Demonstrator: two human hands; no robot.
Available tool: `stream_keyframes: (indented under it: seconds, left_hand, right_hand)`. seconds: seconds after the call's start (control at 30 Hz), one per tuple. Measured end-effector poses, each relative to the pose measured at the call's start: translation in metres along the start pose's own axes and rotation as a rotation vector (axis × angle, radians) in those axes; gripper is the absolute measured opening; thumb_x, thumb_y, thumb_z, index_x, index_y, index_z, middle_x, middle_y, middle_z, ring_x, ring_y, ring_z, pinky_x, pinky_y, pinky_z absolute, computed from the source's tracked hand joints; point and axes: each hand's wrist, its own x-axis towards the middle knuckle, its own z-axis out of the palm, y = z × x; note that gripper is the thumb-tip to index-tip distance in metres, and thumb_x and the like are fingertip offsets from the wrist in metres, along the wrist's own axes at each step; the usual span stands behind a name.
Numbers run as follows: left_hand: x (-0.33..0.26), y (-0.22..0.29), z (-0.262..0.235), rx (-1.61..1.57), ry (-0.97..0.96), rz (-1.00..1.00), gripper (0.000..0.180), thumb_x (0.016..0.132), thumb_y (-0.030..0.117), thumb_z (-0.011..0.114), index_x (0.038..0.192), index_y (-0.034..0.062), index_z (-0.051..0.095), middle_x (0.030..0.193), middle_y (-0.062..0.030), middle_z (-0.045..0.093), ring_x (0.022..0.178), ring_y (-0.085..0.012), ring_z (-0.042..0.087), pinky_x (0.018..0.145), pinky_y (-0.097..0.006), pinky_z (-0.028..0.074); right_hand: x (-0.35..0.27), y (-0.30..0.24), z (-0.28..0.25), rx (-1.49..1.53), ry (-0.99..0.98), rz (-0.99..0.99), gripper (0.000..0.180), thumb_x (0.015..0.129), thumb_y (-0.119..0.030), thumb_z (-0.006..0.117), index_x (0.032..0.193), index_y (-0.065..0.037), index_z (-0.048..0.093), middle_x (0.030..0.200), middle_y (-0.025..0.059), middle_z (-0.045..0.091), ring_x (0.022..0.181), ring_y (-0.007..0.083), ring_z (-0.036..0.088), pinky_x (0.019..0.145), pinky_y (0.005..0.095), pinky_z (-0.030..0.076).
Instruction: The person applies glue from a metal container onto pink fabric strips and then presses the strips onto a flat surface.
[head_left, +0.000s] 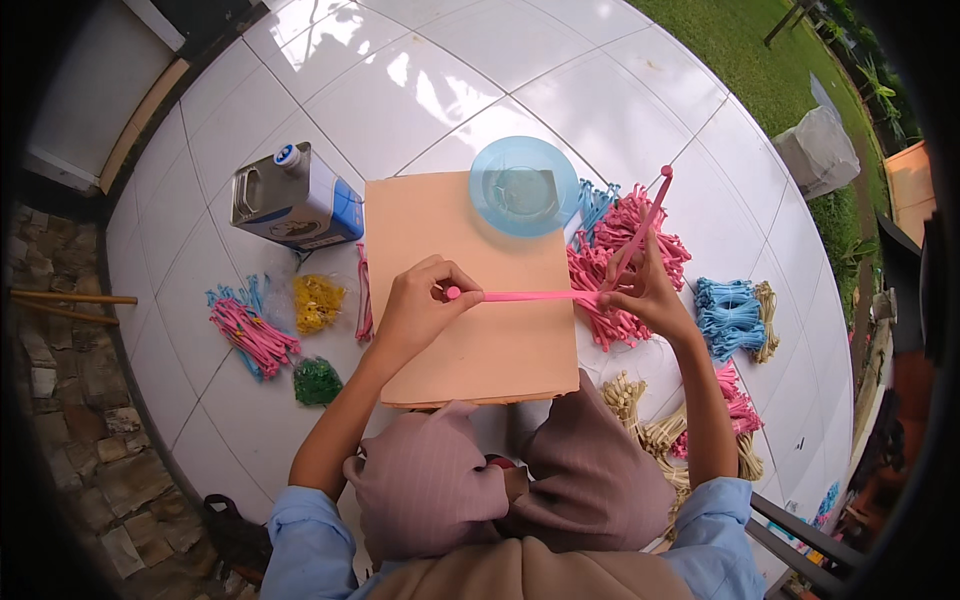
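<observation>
My left hand is closed on one end of a pink strip, whose round knob sticks out between thumb and fingers. The strip is stretched level above a tan board over my lap. At its other end, my right hand pinches it between thumb and fingers. From that hand a pink length rises to a round knob; I cannot tell whether it is the same strip bent or a second one. Behind my right hand lies a heap of pink knobbed strips, partly covered by it.
A clear blue bowl rests over the board's far right corner. A metal can stands at the left, near bags of yellow and green bits and a pink-blue bundle. Blue bundles and beige bundles lie at right.
</observation>
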Motion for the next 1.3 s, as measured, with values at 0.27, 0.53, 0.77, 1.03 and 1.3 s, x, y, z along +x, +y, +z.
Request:
stream_keyframes:
  seconds: [0.27, 0.53, 0.77, 1.03, 1.3]
  left_hand:
    - [0.021, -0.014, -0.023, 0.272, -0.125, 0.077, 0.014, 0.071, -0.002, 0.065, 0.083, 0.0046, 0.067, 0.075, -0.0033, 0.049, 0.071, -0.0134, 0.050, 0.064, -0.025, 0.042]
    - [0.032, -0.016, -0.031, 0.573, -0.323, 0.309, 0.039, 0.074, 0.008, 0.058, 0.106, 0.0262, 0.068, 0.072, -0.0026, 0.038, 0.069, -0.0170, 0.043, 0.067, -0.029, 0.031]
    - [0.037, -0.015, -0.032, 0.584, -0.366, 0.338, 0.041, 0.074, 0.006, 0.056, 0.108, 0.0259, 0.067, 0.072, -0.0030, 0.039, 0.069, -0.0169, 0.042, 0.066, -0.028, 0.030]
    - [0.036, -0.014, -0.032, 0.579, -0.383, 0.328, 0.041, 0.074, 0.004, 0.056, 0.107, 0.0250, 0.068, 0.072, -0.0029, 0.038, 0.069, -0.0171, 0.042, 0.066, -0.028, 0.030]
    - [0.038, -0.011, -0.033, 0.600, -0.398, 0.340, 0.040, 0.074, 0.004, 0.055, 0.106, 0.0239, 0.068, 0.074, -0.0035, 0.039, 0.070, -0.0177, 0.043, 0.067, -0.028, 0.030]
  right_hand:
    - [0.045, 0.020, 0.000, -0.030, -0.103, 0.020, 0.111, 0.076, 0.001, 0.068, 0.141, -0.022, -0.018, 0.092, 0.0100, 0.054, 0.075, 0.0183, 0.061, 0.064, 0.0324, 0.055]
    - [0.057, 0.025, 0.000, -0.083, -0.151, 0.023, 0.109, 0.075, 0.003, 0.066, 0.141, -0.023, -0.017, 0.091, 0.0091, 0.054, 0.074, 0.0180, 0.061, 0.059, 0.0311, 0.054]
    - [0.057, 0.029, -0.001, -0.053, -0.131, 0.035, 0.108, 0.076, 0.001, 0.067, 0.141, -0.024, -0.016, 0.091, 0.0091, 0.053, 0.072, 0.0176, 0.061, 0.057, 0.0301, 0.053]
    - [0.056, 0.031, -0.002, 0.029, -0.167, 0.071, 0.107, 0.077, 0.000, 0.067, 0.141, -0.025, -0.015, 0.090, 0.0085, 0.051, 0.071, 0.0164, 0.060, 0.057, 0.0295, 0.052]
    - [0.057, 0.034, -0.003, 0.170, -0.141, 0.191, 0.108, 0.077, 0.002, 0.066, 0.141, -0.024, -0.017, 0.096, 0.0107, 0.050, 0.072, 0.0155, 0.060, 0.055, 0.0276, 0.052]
